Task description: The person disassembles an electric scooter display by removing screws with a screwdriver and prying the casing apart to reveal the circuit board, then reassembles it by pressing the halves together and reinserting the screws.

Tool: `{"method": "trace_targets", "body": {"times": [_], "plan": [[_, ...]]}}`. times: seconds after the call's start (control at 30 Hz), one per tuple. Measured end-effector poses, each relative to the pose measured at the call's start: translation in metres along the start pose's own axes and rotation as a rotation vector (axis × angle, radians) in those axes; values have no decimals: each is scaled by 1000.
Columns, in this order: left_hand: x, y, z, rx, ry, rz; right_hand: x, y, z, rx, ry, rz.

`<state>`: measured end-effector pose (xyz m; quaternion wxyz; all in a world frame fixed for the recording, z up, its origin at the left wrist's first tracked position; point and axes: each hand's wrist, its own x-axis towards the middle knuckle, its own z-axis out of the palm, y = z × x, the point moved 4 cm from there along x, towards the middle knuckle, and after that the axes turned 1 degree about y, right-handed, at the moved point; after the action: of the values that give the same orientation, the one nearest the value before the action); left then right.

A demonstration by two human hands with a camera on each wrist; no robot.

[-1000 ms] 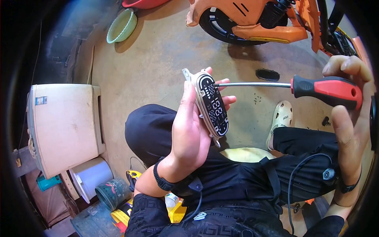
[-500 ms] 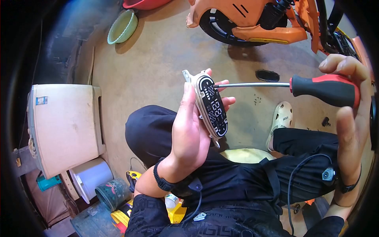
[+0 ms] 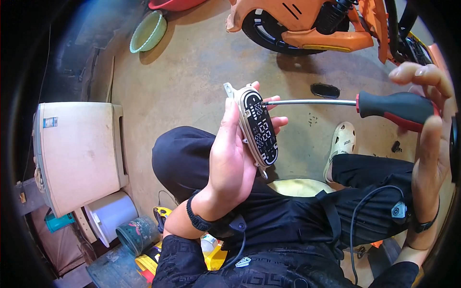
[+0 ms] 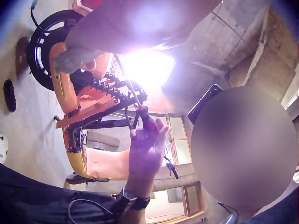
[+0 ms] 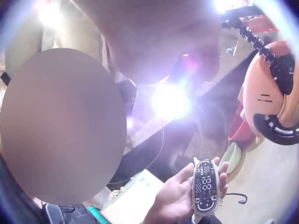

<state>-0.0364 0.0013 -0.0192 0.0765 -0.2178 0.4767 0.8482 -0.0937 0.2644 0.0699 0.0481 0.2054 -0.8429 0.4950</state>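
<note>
My left hand (image 3: 228,161) holds an oval digital instrument display (image 3: 264,132) in a cream-coloured frame, thumb along one edge and fingers behind it. Its black face carries white digit segments, and small tabs stick out from the frame. A screwdriver (image 3: 394,111) with a black and red handle lies level in the head view, its tip at a spot near the display's upper end. My right hand (image 3: 442,96) grips the end of that handle between thumb and fingers. In the right wrist view, the display (image 5: 205,184) rests on the left palm under the thin shaft.
An orange electric scooter (image 3: 307,38) stands ahead on the concrete floor. A black oval piece (image 3: 325,90) lies near it. At the left are a pale green basin (image 3: 149,32), a large white box (image 3: 79,153) and buckets (image 3: 113,216). A cable (image 3: 354,225) runs over my lap.
The screwdriver handle has turned in my right hand, its black side now facing up, and the thumb and fingers have shifted. The tip stays at the display, and the left hand barely moves.
</note>
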Motion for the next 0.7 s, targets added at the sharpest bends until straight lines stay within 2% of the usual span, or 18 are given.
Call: {"method": "trace_targets", "body": {"times": [0.17,0.23,0.37,0.4,0.43,0.57,0.63,0.67,0.7], "plan": [[1,1,1,-7,-3,0,21,9,4,57,8,-38],[0,1,2,10,-10,9,-19,40,-39,81,10,-51],[0,0,1,3,-18,3,20,-6,13,127,14,-75],[1,0,1,0,-14,4,-7,21,-18,139,15,-79],[1,0,0,-3,-10,5,8,3,2,152,16,-84],[0,1,1,2,-7,3,22,-12,19,199,18,-108],[-1,-1,1,-18,-4,-6,13,-7,12,224,20,-119],[-1,-1,1,-18,-5,-6,31,-5,20,236,22,-125],[-1,-1,1,-17,-4,-10,15,3,5,247,23,-131]]}}
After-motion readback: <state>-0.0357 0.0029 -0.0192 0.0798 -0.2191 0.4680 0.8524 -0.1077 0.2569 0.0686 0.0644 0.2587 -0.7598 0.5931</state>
